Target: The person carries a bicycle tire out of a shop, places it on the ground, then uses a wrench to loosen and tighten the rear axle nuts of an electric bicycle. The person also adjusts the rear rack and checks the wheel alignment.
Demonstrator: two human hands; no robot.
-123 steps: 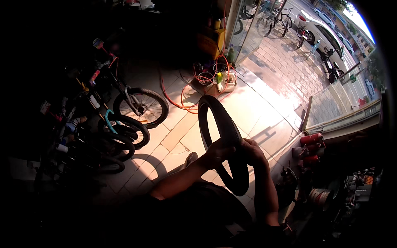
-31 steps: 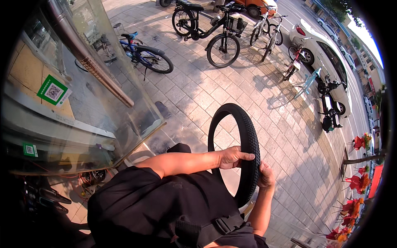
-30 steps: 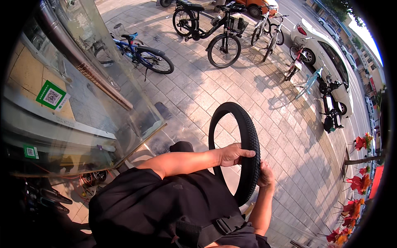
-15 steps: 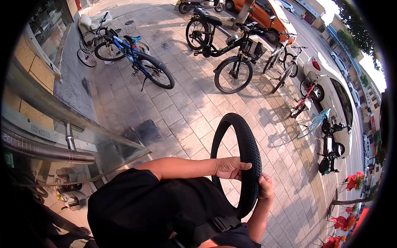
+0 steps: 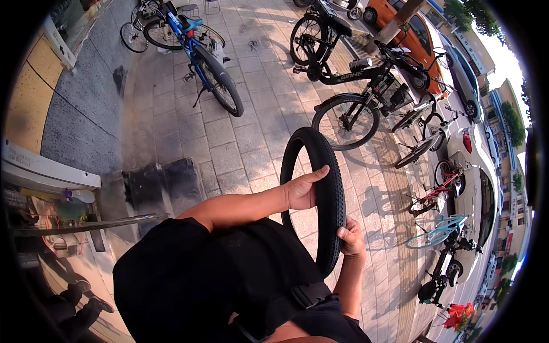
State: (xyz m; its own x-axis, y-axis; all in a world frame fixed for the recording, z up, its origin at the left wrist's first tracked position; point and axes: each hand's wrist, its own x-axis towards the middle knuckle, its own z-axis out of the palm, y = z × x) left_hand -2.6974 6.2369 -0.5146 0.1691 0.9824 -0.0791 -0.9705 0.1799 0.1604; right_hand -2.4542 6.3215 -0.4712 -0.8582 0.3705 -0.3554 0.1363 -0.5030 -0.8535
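A black bicycle tyre [image 5: 328,200] with a knobbly tread stands upright before my body, its lower end close to my waist strap. My left hand [image 5: 304,190] reaches in from the inner side and grips the near rim, thumb laid over the tread and fingers partly hidden. On the outer side, a little lower, my right hand [image 5: 352,239] is closed on the same tyre, thumb against the tread. Paving shows through the tyre's opening.
A blue bicycle [image 5: 209,74] is parked ahead left, a black electric bicycle [image 5: 349,80] ahead right. More bicycles, a light blue bicycle [image 5: 437,231] and a white car [image 5: 477,188] line the right. At left are a dark step [image 5: 160,188] and a glass door edge [image 5: 86,227].
The view has shifted, and the metal door handle at left is out of sight. My left hand sits higher on the tyre, farther from my right; both still grip it.
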